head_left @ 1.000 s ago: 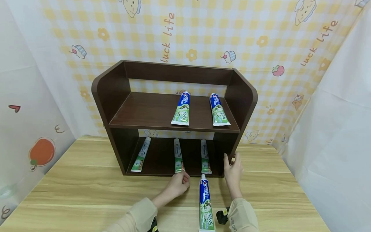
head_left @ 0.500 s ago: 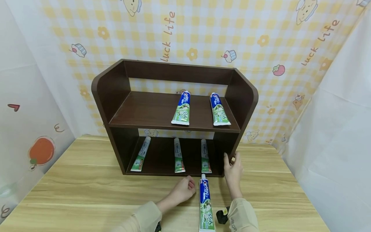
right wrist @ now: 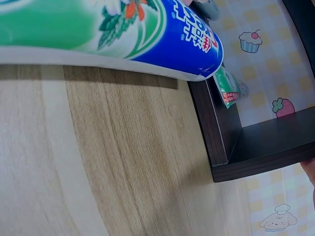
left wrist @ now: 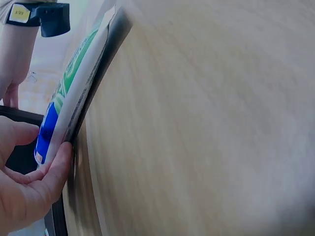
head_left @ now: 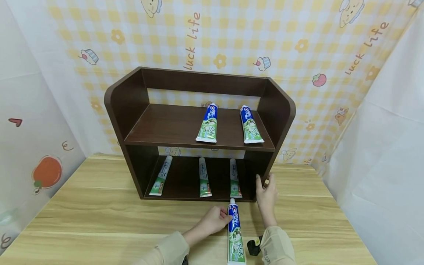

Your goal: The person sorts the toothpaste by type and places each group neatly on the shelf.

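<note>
In the head view a blue and green toothpaste tube (head_left: 235, 235) lies on the table, its cap toward the shelf. My left hand (head_left: 215, 219) pinches its left side near the cap end. The left wrist view shows the thumb (left wrist: 22, 133) on one face of that tube (left wrist: 69, 93) and a finger by its underside. My right hand (head_left: 266, 193) grips the right side panel of the dark brown two-tier shelf (head_left: 195, 145), thumb on the panel's inner side. The right wrist view has the tube (right wrist: 123, 29) up close, with only a little of the hand at the edge.
Two similar toothpaste tubes (head_left: 208, 124) lie on the upper tier's right half. On the lower tier, three green and grey toothpaste tubes (head_left: 204, 178) are spread left to right. A yellow checked cloth (head_left: 225, 36) hangs behind the shelf on the wooden table (head_left: 82, 217).
My left hand has moved right and toward me, from the lower tier's middle tube to the tube on the table, which it now holds. The right hand stays on the shelf.
</note>
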`<state>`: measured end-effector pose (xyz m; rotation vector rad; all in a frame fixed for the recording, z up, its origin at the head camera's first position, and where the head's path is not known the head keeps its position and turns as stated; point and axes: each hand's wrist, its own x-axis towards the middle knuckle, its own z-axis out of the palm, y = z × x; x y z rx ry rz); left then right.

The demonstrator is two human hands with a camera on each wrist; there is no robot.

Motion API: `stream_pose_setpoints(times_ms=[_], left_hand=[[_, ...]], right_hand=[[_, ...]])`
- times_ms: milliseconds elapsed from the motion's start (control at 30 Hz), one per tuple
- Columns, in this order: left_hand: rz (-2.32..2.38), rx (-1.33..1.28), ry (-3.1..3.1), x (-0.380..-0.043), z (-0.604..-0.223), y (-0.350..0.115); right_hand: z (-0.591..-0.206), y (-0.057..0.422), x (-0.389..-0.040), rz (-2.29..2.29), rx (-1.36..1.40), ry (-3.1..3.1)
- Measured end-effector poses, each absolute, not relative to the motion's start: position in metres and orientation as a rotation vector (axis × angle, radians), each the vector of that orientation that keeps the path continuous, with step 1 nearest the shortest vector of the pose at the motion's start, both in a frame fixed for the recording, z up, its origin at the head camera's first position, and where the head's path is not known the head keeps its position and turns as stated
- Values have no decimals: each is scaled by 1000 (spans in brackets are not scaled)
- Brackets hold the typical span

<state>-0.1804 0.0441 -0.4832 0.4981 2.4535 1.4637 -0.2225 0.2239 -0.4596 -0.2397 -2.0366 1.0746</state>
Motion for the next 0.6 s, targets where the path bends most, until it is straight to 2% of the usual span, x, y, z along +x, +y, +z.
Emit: stream_pose_setpoints(times_ms=[300,600], left_hand=[[1382,411,2521,-162,-482,62],[1266,426,2543,-160,-476,70]], right_hand=[[-461,224,-223,1089,-222,-2024],[-460,223,-222,1106,-241,-2041]])
